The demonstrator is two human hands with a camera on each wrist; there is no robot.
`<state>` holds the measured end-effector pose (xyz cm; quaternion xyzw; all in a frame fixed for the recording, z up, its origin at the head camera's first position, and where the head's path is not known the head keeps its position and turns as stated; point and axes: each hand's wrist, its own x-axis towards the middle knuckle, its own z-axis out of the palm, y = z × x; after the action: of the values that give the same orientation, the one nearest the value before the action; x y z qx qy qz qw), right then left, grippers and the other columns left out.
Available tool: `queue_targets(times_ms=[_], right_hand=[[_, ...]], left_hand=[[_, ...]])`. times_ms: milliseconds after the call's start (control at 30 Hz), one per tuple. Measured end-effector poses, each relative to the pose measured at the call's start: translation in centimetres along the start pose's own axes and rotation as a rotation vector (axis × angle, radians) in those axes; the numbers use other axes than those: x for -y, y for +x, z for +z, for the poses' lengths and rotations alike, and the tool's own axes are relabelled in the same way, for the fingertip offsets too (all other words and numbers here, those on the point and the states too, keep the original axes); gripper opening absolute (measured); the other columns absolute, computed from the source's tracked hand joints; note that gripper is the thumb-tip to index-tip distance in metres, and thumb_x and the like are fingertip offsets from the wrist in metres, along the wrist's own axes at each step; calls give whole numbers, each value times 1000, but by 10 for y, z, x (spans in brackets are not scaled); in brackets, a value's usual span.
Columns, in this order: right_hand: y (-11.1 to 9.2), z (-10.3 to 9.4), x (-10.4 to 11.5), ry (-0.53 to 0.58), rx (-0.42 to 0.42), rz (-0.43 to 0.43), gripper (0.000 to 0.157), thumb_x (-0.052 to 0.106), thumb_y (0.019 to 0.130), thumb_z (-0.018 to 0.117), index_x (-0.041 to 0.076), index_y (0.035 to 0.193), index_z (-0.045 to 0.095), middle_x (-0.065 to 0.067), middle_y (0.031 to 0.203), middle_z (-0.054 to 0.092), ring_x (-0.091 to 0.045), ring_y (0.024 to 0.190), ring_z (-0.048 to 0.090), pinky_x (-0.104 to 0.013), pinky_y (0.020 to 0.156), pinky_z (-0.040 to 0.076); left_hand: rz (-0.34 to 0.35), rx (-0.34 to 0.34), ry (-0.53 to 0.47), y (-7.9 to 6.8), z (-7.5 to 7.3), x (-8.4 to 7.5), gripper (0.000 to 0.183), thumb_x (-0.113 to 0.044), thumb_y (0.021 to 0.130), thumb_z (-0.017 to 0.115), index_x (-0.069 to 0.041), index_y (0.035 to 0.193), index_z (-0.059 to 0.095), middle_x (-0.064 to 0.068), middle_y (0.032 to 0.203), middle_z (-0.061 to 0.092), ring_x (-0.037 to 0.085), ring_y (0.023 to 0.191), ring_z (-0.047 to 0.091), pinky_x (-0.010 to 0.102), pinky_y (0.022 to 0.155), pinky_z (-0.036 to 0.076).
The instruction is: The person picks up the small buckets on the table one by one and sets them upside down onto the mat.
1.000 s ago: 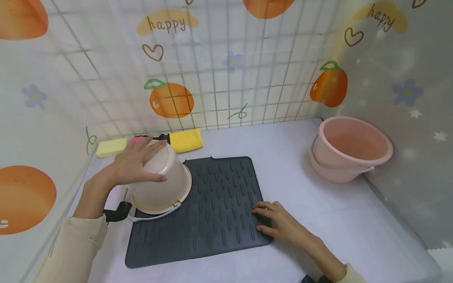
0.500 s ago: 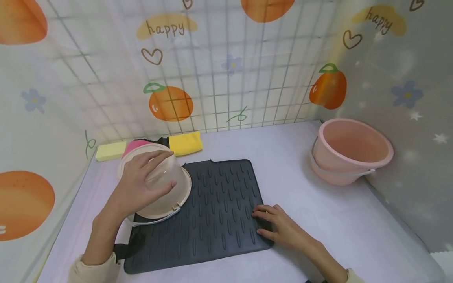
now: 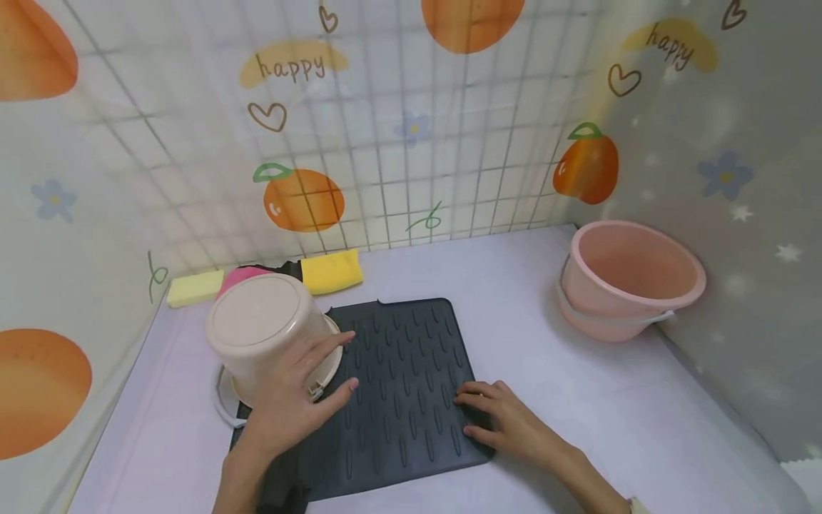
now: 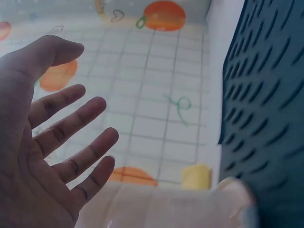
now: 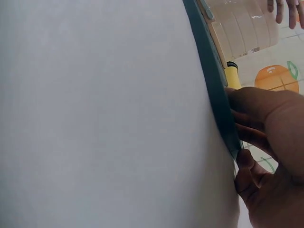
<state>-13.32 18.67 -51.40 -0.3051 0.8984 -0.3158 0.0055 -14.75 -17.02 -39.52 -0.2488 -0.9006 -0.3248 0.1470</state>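
An upside-down beige bucket (image 3: 257, 321) stands on the left part of a dark grey ridged mat (image 3: 404, 371), its grey handle hanging at the left. My left hand (image 3: 289, 403) is in front of the bucket, overlapping its lower wall in the head view. In the left wrist view that hand (image 4: 52, 137) has its fingers spread, with nothing in them. My right hand (image 3: 510, 421) rests at the mat's right edge, thumb and fingers apart. The right wrist view shows its fingertips touching the mat's edge (image 5: 216, 104).
A pink bucket (image 3: 632, 285) stands upright at the right back with its handle down. Behind the beige bucket lie a pale yellow block (image 3: 195, 288), a pink item (image 3: 239, 277), something black, and a yellow cloth-like item (image 3: 332, 272). A printed curtain over a wire grid closes the back.
My left hand has come off the top of the beige bucket and moved down and right toward the mat. The right hand has stayed at the mat's edge.
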Motion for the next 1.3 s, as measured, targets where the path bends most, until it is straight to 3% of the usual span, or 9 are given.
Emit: queue_targets(times_ms=[200, 567, 767, 1000, 1300], right_hand=[[1, 0, 1, 14, 3, 8, 40, 29, 92, 74, 16, 129, 66, 3, 139, 54, -11, 108, 45, -36, 89, 48], [1, 0, 0, 0, -15, -2, 38, 30, 93, 73, 17, 128, 66, 4, 138, 55, -11, 107, 46, -35, 88, 49], [0, 2, -1, -20, -46, -61, 37, 29, 93, 73, 14, 126, 67, 0, 136, 57, -11, 103, 47, -33, 84, 49], [-5, 3, 0, 7, -34, -47, 38, 34, 96, 69, 18, 129, 66, 4, 136, 55, -11, 106, 47, -33, 86, 49], [-10, 1, 1, 17, -50, -61, 38, 38, 97, 66, 18, 130, 65, 3, 137, 55, -9, 106, 47, -32, 86, 49]], left_hand=[[-27, 29, -75, -18, 31, -9, 59, -36, 88, 78, -33, 141, 55, -15, 137, 55, 10, 124, 51, 48, 99, 45], [-181, 33, -116, -39, 78, -21, 65, -33, 82, 84, -50, 136, 53, -29, 133, 51, 2, 122, 48, 47, 97, 48], [-219, 76, -96, -51, 101, -27, 56, -35, 83, 82, -45, 133, 59, -26, 128, 54, 6, 117, 53, 47, 92, 49], [-169, 154, -35, -64, 122, -23, 49, -43, 84, 78, -33, 131, 65, -18, 122, 60, 12, 108, 58, 48, 84, 48], [-89, 185, 75, -68, 132, -21, 41, -50, 89, 70, -30, 126, 68, -13, 116, 63, 16, 103, 57, 49, 78, 46]])
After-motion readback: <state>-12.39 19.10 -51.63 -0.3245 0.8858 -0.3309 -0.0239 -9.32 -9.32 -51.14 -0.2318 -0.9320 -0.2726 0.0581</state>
